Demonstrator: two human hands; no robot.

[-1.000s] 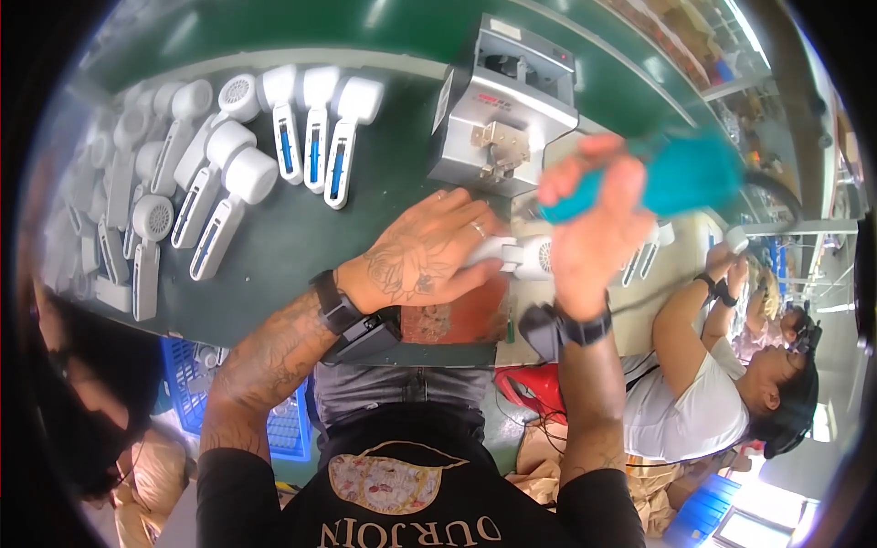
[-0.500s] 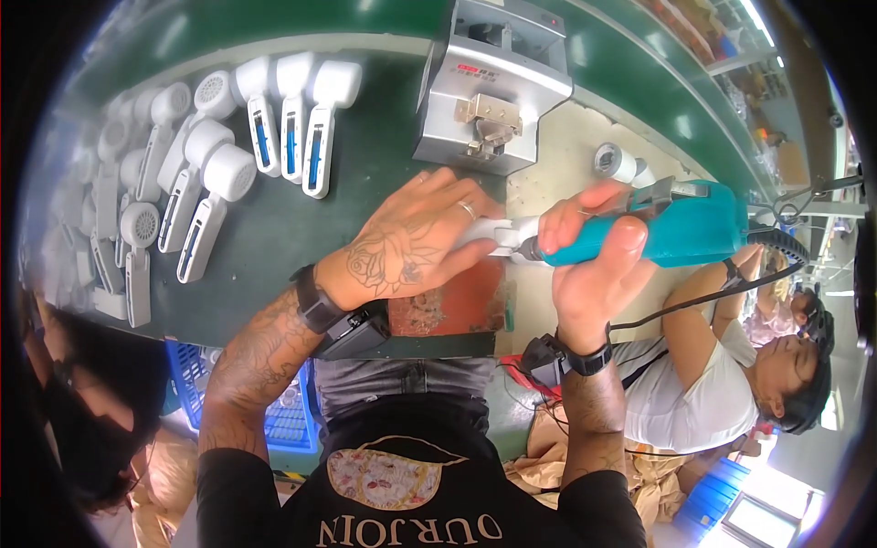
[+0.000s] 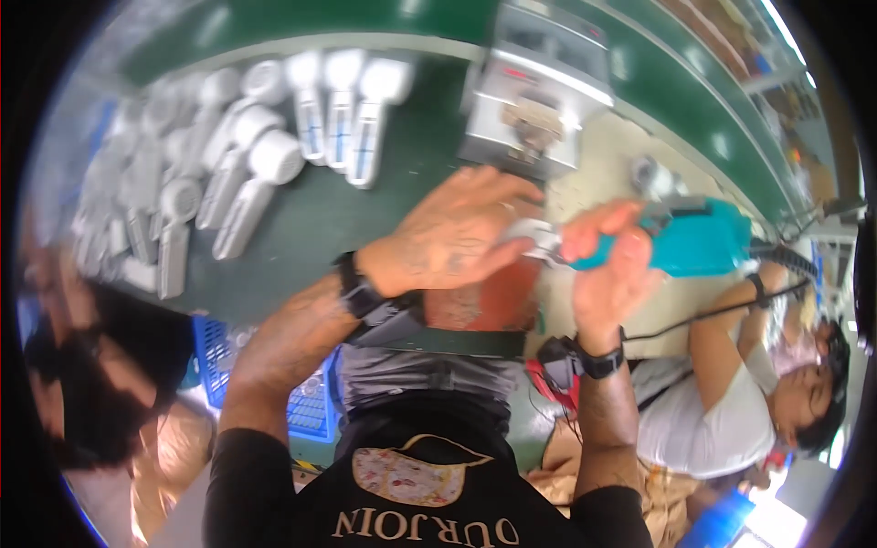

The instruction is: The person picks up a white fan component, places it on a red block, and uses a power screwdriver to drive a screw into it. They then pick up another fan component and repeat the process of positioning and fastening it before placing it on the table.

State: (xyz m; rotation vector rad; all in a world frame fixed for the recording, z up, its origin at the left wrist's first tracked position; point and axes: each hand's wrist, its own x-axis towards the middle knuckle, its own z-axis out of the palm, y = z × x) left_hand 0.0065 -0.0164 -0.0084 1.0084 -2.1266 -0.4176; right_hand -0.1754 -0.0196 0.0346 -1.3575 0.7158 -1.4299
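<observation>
My left hand (image 3: 452, 239) is closed around a small white plastic piece (image 3: 532, 239), mostly covered by my fingers. In my right hand (image 3: 610, 267) lies a corded teal electric screwdriver (image 3: 703, 239), its front end pointing left at the white piece. The tip meets or nearly meets that piece; blur hides the exact contact. Beneath my left hand is a reddish-brown mat (image 3: 480, 297) at the table's near edge. White shower-head-shaped units (image 3: 276, 157) lie in rows at the left, several with blue strips in their handles.
A silver machine (image 3: 539, 91) stands behind my hands. Right of it lies a white cylindrical part (image 3: 650, 173). The tool's black cable (image 3: 703, 313) runs off right. A blue basket (image 3: 311, 402) sits below the table edge. Co-workers are at the right (image 3: 713, 411) and left (image 3: 110, 365).
The whole view has shifted, so the table and my hands appear farther right, with more blur. Both hands keep the same hold on the white piece and the electric screwdriver.
</observation>
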